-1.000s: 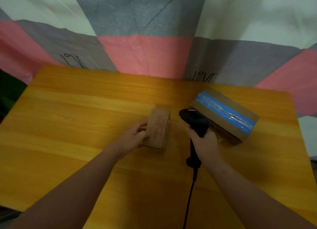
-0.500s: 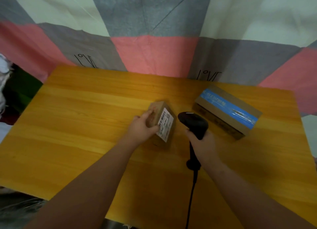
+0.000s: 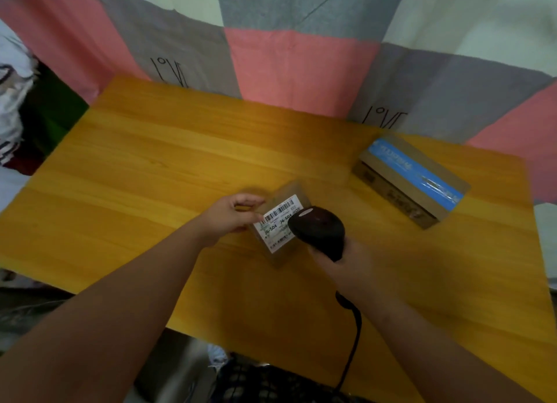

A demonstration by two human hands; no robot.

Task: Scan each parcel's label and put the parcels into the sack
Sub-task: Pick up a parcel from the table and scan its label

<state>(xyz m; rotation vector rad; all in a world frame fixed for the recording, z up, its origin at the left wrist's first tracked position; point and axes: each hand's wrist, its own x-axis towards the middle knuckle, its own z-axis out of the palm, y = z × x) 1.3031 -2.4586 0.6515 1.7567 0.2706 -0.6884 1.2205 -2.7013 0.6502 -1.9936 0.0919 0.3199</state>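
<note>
Scanning step: left hand (image 3: 229, 218) grips small parcel (image 3: 291, 191), label (image 3: 275, 226) tilted up; right hand (image 3: 358, 270) grasps scanner (image 3: 319, 229), head just over label. Next: trigger read, then bag parcel; sack unseen.

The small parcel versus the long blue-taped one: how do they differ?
The small parcel is held tilted by the left hand; the long parcel lies flat on the table, untouched. The small parcel shows a white barcode label; the long parcel shows blue tape, no label in view. Both are brown cardboard.
</note>
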